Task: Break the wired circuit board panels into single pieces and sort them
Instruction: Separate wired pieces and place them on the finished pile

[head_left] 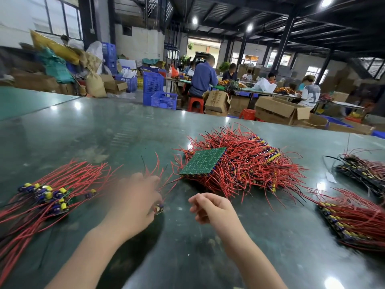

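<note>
Both forearms reach in from the near edge, and at their ends the work is small. Fingers of the left hand (135,197) are closed on a single board (159,209) with a yellow part on it, its red wires fanning up and away past the knuckles; motion blur hides exactly how the grip sits. Fingers of the right hand (208,207) are loosely curled and hold nothing, hovering just beside the left hand, palm turned inward toward it.

Left of the left hand lies the sorted pile of single pieces (52,196), boards bunched together, wires trailing off in one direction. Beyond both hands, a little to the right, sits the big heap of wired panels (239,163) with one green panel (203,160) lying face-down on top. Further right of the right hand rest more panel stacks (350,222), and another stack (362,172) behind them. All of it lies on the glossy green surface (104,132).

Likely trouble: the held piece's wires stand close to strands straying from the heap, so carrying it left could snag and drag loose wires along. Dropping it short of the pile, or with wires crossing the others, would muddle the sort. Reaching next for the top panel could pull tangled wires and tip the heap.

Left wrist is bent with the hand back-up and angled leftward; right wrist is straight, hand relaxed above the surface.
</note>
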The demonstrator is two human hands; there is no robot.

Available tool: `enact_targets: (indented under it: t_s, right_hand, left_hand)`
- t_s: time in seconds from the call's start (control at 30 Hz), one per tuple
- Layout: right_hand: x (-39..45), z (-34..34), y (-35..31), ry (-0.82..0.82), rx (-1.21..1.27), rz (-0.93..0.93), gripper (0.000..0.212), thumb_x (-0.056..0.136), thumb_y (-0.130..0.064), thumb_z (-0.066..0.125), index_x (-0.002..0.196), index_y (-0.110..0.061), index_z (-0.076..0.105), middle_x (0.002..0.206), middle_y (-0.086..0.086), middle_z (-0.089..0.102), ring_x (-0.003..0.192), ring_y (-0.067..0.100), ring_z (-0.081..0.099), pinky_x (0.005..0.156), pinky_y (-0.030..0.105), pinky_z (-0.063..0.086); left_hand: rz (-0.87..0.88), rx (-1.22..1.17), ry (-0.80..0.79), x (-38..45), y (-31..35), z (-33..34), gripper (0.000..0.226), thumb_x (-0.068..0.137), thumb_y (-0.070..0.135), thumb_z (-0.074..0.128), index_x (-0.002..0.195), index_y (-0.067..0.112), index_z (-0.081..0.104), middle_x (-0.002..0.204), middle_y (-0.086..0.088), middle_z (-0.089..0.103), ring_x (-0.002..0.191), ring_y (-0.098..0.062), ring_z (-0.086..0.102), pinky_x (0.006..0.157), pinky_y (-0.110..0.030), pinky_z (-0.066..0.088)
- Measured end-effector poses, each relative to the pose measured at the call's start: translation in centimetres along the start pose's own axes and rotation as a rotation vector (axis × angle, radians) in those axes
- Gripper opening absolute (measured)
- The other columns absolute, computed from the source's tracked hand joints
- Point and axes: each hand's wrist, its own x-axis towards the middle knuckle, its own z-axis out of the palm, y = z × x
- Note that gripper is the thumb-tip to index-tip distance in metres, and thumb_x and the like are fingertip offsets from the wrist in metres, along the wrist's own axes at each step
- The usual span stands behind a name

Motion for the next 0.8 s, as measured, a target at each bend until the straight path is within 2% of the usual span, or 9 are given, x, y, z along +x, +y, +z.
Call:
enact_targets:
  t_s: [0.13,0.2,0.27,0.33,0.37,0.47,0.6,0.7,0.8]
  right_hand:
    - [0.1,0.3,0.5,-0.049,-0.122,-0.005,0.025,0.095,-0.008,0.049,0.079,-0.014,0.067,0.061,-0.007,0.063,0.048,0.002,0.051,0.053,0.014,0.04]
    - [0.1,0.4,0.8,-0.02,-0.254,-0.114,0.018,0.092,-0.008,0.055,0.085,-0.016,0.069,0.069,-0.009,0.066,0.058,0.0,0.054,0.061,0.013,0.041]
    - [0.1,0.2,1.5,0.034,-0.583,-0.387,0.019,0.088,-0.014,0.061,0.106,-0.019,0.066,0.098,-0.01,0.066,0.087,-0.002,0.055,0.081,0.014,0.041]
    - [0.1,0.2,2.1,0.019,-0.933,-0.624,0.047,0.085,-0.027,0.061,0.13,-0.019,0.053,0.128,-0.008,0.055,0.117,0.005,0.044,0.101,0.021,0.03]
    - [0.1,0.2,2.2,0.018,-1.02,-0.695,0.055,0.083,-0.032,0.061,0.134,-0.018,0.05,0.133,-0.008,0.053,0.122,0.009,0.041,0.104,0.023,0.025]
    - [0.2,0.0,2.2,0.039,-1.067,-0.775,0.052,0.078,-0.035,0.065,0.125,-0.013,0.06,0.116,-0.007,0.066,0.114,0.013,0.051,0.099,0.027,0.026]
    - [0.3,-0.2,1.8,0.041,-1.005,-0.713,0.047,0.083,-0.035,0.063,0.123,-0.012,0.062,0.104,-0.004,0.069,0.106,0.018,0.058,0.096,0.026,0.027]
    - [0.4,-0.3,1.8,0.04,-0.992,-0.682,0.041,0.087,-0.035,0.058,0.12,-0.01,0.064,0.1,0.001,0.07,0.098,0.022,0.062,0.091,0.028,0.034]
    - [0.3,-0.2,1.7,0.059,-0.964,-0.67,0.03,0.084,-0.029,0.061,0.106,-0.01,0.07,0.089,0.002,0.071,0.084,0.022,0.064,0.081,0.028,0.04]
  left_hand:
    - [-0.017,0.048,-0.002,0.0,0.1,-0.1,0.042,0.024,0.02,0.093,0.052,0.028,0.064,0.098,0.002,0.069,0.093,-0.026,0.039,0.069,-0.05,0.043]
    - [-0.001,0.024,0.016,0.2,0.3,-0.2,0.039,0.03,0.024,0.094,0.055,0.029,0.065,0.096,0.007,0.069,0.094,-0.024,0.039,0.069,-0.05,0.041]
    - [0.061,-0.037,0.072,0.5,1.1,-0.5,0.03,0.043,0.028,0.091,0.062,0.029,0.068,0.097,0.013,0.069,0.095,-0.02,0.04,0.075,-0.045,0.034]
    - [0.149,-0.086,0.157,0.6,1.9,-0.6,0.013,0.061,0.034,0.075,0.071,0.029,0.069,0.097,0.018,0.068,0.097,-0.017,0.041,0.077,-0.038,0.025]
    - [0.178,-0.098,0.18,0.7,2.3,-0.6,0.014,0.066,0.038,0.066,0.077,0.029,0.07,0.097,0.019,0.067,0.096,-0.015,0.042,0.077,-0.036,0.024]
    - [0.216,-0.159,0.231,0.7,2.7,-0.9,0.023,0.074,0.041,0.053,0.084,0.029,0.07,0.093,0.022,0.066,0.093,-0.013,0.042,0.077,-0.035,0.023]
    - [0.192,-0.198,0.25,0.6,2.7,-1.4,0.024,0.08,0.042,0.051,0.087,0.031,0.071,0.09,0.026,0.065,0.09,-0.011,0.04,0.076,-0.031,0.018]
    - [0.104,-0.171,0.229,0.6,2.8,-1.6,0.027,0.08,0.049,0.049,0.08,0.032,0.07,0.081,0.026,0.064,0.085,-0.009,0.039,0.076,-0.03,0.014]
    - [0.029,-0.138,0.234,0.6,2.8,-1.6,0.032,0.079,0.054,0.047,0.069,0.032,0.067,0.071,0.025,0.062,0.081,-0.01,0.038,0.075,-0.031,0.012]
